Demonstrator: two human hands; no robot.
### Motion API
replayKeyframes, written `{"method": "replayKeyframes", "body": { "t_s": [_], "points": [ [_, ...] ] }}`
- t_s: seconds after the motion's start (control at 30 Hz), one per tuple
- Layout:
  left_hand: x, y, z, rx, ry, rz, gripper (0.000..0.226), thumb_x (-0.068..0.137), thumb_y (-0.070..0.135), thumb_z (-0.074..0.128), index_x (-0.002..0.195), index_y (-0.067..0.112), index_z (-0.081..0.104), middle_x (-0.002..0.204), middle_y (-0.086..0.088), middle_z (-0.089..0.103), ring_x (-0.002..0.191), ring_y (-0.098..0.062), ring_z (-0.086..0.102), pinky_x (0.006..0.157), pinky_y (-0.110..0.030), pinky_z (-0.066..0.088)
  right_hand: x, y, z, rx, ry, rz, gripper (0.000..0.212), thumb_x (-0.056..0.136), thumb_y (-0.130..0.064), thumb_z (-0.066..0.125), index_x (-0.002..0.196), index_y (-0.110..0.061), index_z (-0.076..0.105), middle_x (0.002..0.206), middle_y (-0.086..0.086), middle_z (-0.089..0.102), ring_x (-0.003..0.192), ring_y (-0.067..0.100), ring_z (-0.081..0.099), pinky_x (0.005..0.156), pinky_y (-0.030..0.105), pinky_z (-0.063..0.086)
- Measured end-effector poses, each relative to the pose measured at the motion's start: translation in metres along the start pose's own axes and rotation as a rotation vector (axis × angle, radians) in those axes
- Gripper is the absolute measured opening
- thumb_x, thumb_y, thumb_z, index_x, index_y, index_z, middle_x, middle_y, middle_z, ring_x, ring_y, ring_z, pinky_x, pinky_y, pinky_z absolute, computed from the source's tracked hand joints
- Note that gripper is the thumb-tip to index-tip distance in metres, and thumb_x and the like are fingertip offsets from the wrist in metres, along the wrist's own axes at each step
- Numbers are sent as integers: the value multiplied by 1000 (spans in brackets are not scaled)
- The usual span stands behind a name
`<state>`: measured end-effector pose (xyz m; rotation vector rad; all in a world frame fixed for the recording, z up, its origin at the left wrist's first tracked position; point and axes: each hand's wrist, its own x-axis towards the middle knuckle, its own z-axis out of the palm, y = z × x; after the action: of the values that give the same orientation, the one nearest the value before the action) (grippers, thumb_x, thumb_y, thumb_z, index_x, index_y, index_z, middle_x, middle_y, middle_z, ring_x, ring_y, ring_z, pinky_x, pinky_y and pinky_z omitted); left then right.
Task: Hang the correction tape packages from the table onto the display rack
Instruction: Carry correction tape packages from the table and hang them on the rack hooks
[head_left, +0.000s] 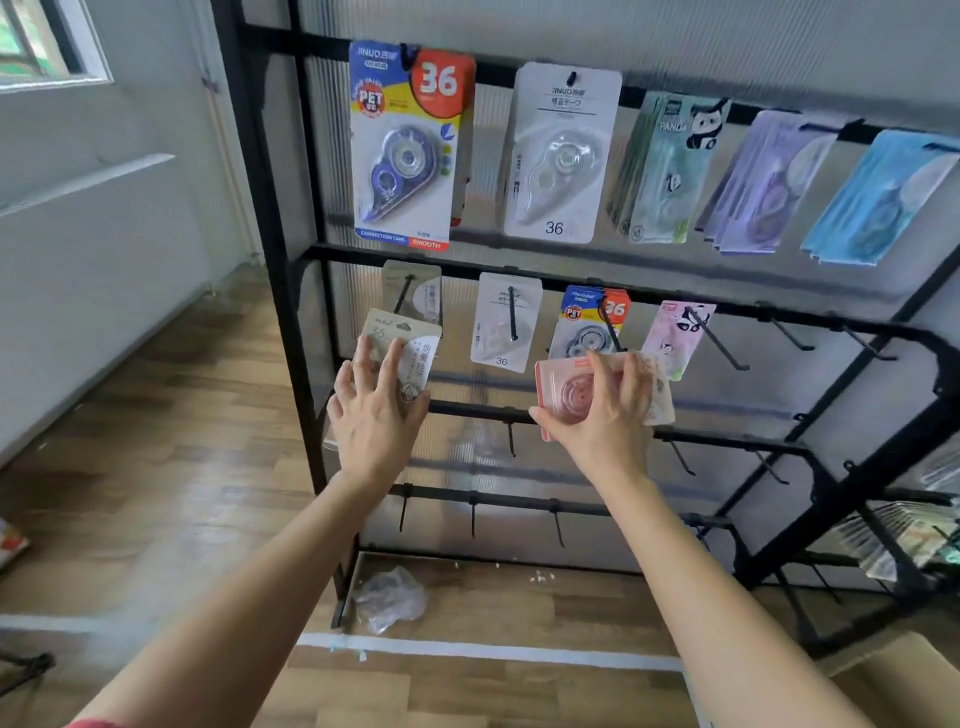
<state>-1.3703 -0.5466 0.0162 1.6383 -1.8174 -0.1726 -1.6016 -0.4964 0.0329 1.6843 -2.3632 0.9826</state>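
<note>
A beige correction tape package (410, 358) is being held by the left hand (374, 415) in front of the display rack (478, 412). Its long side is being kept nearly upright. The top is leaning a little to the right and pointing up at a black hook (402, 293) just above it. The fingers are being spread over its front.

A pink correction tape package (566, 397) is being gripped by the right hand (605, 415) near the middle of the rack. It is being kept on its side, so its long side is running left to right. The fingers are being curled over its top edge.

Thin black metal bars and hooks are being used for the rack, with a ribbed see-through plastic sheet (519, 467) behind them. The rack is being carried by a brown wooden floor (182, 441), where a crumpled clear plastic bag (389, 597) and a white tape line (493, 649) are lying. Both packages are flat cards.
</note>
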Motion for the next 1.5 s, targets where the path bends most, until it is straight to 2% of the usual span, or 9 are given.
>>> {"method": "replayKeyframes", "body": {
  "t_s": [0.27, 0.57, 0.73, 0.97, 1.1, 1.17, 1.27, 1.37, 1.5],
  "points": [
    [21, -5, 17, -34, 50, -68, 68, 90, 46, 55, 148, 32, 24, 158, -4, 9, 139, -30, 15, 109, -50, 22, 29, 7, 8, 40, -9, 0, 95, 66, -55, 77, 143, -23, 32, 155, 12, 8, 143, 38, 1, 97, 68, 37],
    [28, -13, 27, -20, 4, -67, 69, 91, 48, 53, 149, 36, 18, 159, -3, 4, 140, -30, 11, 108, -52, 24, 43, 5, 7, 4, -18, -7, 93, 68, -54, 76, 143, -23, 31, 154, 12, 9, 143, 37, 1, 97, 65, 39],
    [47, -15, 34, -46, -60, -57, 74, 92, 47, 52, 150, 39, 8, 159, -5, -2, 141, -34, 9, 108, -56, 27, 48, 6, 4, -6, -18, -6, 93, 66, -54, 76, 143, -25, 31, 153, 11, 12, 142, 38, 4, 96, 64, 40],
    [86, -16, 59, -95, -85, -64, 76, 92, 44, 54, 151, 37, 6, 159, -6, -4, 141, -38, 11, 106, -59, 32, 50, 10, 8, -30, -27, -28, 99, 66, -62, 71, 146, -27, 25, 153, 11, 8, 143, 38, 1, 100, 64, 38],
    [114, -12, 78, -91, -70, -97, 78, 91, 40, 56, 150, 39, 5, 158, -12, 3, 138, -41, 15, 102, -61, 35, 55, 12, 7, -71, -68, -31, 101, 66, -72, 62, 147, -32, 17, 155, 4, -3, 144, 35, -6, 102, 64, 35],
    [127, -7, 86, -76, -85, -130, 79, 91, 42, 55, 149, 42, 1, 157, -15, 6, 135, -44, 19, 99, -60, 37, 60, 13, 4, -78, -77, -25, 102, 64, -75, 58, 147, -33, 17, 154, 3, -1, 144, 33, -5, 99, 66, 37],
    [141, -8, 96, -48, -113, -130, 84, 91, 43, 55, 147, 44, -7, 157, -16, 3, 136, -46, 17, 101, -62, 34, 63, 15, 3, -93, -83, -28, 102, 61, -79, 50, 145, -34, 17, 154, 3, 2, 144, 33, -3, 96, 65, 40],
    [153, -10, 101, -12, -126, -125, 87, 90, 41, 57, 148, 43, -7, 158, -13, -3, 137, -46, 15, 104, -62, 29, 63, 16, 4, -108, -88, -36, 102, 62, -79, 53, 146, -35, 14, 154, 2, -1, 144, 33, -5, 98, 65, 39],
    [165, -10, 102, 21, -158, -120, 91, 88, 40, 61, 147, 43, -7, 158, -13, -2, 137, -47, 16, 107, -61, 26, 63, 18, 4, -107, -90, -47, 103, 61, -79, 51, 146, -35, 14, 154, 3, 0, 144, 32, -5, 97, 65, 40]
  ]
}}
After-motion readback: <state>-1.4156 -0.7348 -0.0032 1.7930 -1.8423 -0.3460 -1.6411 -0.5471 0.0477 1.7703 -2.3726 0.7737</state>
